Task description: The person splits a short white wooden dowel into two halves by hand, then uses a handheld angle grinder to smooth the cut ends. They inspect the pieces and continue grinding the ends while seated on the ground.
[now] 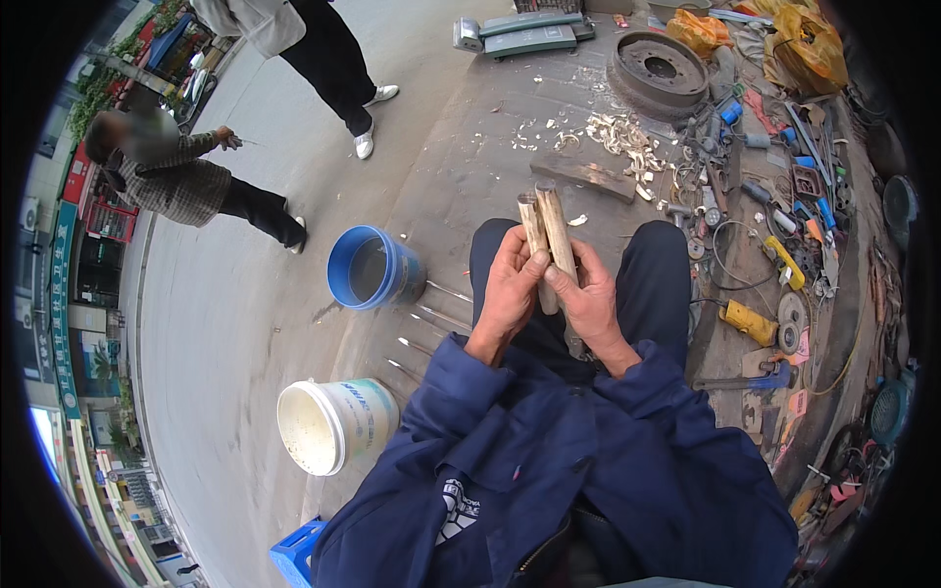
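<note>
Two short, pale brown wooden sticks stand side by side between my hands, above my lap. My left hand point(510, 291) is closed around the left wooden stick point(532, 221), its thumb pressed on the front. My right hand point(591, 302) closes on the right wooden stick point(554, 227), which reaches a little farther out, with its thumb laid along it. The sticks touch or nearly touch; their lower parts are partly covered by my fingers. Ahead of my knees lies a thick wooden block point(585, 176) beside curled pale wood shavings point(627, 142).
To my left stand a blue bucket point(400, 274) of water and a white bucket point(368, 421), with several thin metal-tipped rods point(446, 321) between. At right lie a yellow angle grinder point(750, 321) and scattered tools. A wheel rim point(660, 73) sits ahead. Two people point(176, 171) are at far left.
</note>
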`<control>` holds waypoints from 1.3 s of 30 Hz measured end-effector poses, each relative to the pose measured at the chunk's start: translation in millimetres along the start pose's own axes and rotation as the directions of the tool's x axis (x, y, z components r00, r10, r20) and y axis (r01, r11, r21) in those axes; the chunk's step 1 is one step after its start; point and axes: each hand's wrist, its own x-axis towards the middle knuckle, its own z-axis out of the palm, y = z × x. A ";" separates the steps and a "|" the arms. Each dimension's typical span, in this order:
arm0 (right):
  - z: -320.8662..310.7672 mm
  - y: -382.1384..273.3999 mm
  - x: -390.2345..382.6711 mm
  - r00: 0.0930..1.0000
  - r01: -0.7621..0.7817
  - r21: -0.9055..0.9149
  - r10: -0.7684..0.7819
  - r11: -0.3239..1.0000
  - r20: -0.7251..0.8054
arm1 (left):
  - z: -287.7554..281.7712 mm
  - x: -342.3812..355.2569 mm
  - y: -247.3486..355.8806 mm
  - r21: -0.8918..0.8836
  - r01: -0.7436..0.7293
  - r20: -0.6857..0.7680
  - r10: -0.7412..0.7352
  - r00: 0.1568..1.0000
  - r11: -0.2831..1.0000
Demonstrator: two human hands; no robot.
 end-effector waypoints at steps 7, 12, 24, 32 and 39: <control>-3.4 3.1 -5.0 0.993 0.117 -0.534 -0.114 0.837 0.039 | 13.2 3.2 -9.5 0.078 0.152 -0.107 -0.144 0.984 0.985; -13.8 12.3 -16.2 0.985 -0.034 -0.510 0.116 0.860 0.129 | 2.3 10.8 -9.2 -0.010 0.220 -0.036 -0.220 0.975 0.975; -28.4 22.6 -27.7 0.817 -0.188 -0.468 0.402 0.863 0.413 | -36.8 23.9 -14.5 -0.425 0.193 0.283 -0.073 0.956 0.884; -23.5 11.7 -35.4 0.851 -0.193 -0.625 0.446 0.757 0.277 | -31.0 38.9 12.4 -0.366 0.000 -0.209 -0.082 0.975 0.931; -21.5 18.6 -39.7 0.877 -0.218 -0.734 0.459 0.643 0.142 | -16.1 40.2 16.8 -0.259 -0.027 -0.231 -0.035 0.972 0.966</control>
